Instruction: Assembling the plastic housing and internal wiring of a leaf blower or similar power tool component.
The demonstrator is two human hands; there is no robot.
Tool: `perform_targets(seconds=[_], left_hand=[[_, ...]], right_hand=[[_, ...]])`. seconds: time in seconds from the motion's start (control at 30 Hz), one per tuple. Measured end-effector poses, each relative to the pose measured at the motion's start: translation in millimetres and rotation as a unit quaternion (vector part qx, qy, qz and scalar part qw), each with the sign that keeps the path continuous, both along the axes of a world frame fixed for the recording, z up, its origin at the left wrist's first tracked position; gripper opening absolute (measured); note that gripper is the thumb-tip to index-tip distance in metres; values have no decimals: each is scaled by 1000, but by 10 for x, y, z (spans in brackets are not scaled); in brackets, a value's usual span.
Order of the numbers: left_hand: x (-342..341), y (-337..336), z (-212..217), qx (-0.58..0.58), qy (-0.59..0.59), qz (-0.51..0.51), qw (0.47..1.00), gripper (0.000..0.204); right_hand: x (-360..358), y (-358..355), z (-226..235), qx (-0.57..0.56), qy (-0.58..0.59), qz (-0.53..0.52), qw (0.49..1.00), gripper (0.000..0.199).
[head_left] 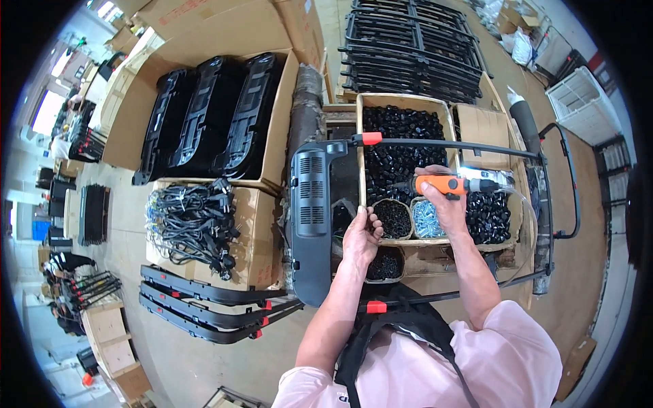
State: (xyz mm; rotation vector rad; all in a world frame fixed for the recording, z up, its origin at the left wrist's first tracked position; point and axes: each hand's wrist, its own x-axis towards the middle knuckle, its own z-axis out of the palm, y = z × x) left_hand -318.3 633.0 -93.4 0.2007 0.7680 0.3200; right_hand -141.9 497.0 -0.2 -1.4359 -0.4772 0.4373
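My right hand (442, 204) is wrapped round an orange power screwdriver (441, 184), which lies level above the parts bins with its black nose to the left. The fingers of my left hand (362, 234) are curled together beside the bin of small black screws (392, 216); whatever they pinch is too small to make out. Left of that hand sits a black housing (313, 197) with vent slots. It joins a black tubular frame (462, 144) with red clips (371, 139), which spans the bins in front of me.
Wooden and cardboard bins hold black plastic parts (408, 126), silver screws (426, 221) and more black pieces (488, 216). Leftward are a carton of black covers (235, 129), bundled power cords (194, 221) and stacked black frames (197, 306). More frames (411, 51) are piled at the back.
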Motion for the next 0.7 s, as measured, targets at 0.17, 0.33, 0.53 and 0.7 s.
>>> perform_targets(seconds=[0.17, 0.33, 0.53, 0.7], left_hand=[[-24, 234, -55, -37, -29, 67, 997, 29], [-76, 426, 3, -72, -69, 97, 990, 27], [-138, 601, 60, -98, -101, 112, 984, 26], [-182, 703, -2, -105, -131, 120, 978, 25]], right_hand=[[-386, 368, 493, 7, -18, 86, 996, 58], [-562, 633, 478, -16, -42, 130, 990, 56], [-749, 906, 426, -30, -29, 122, 992, 53], [-793, 1015, 381, -43, -39, 115, 992, 52]])
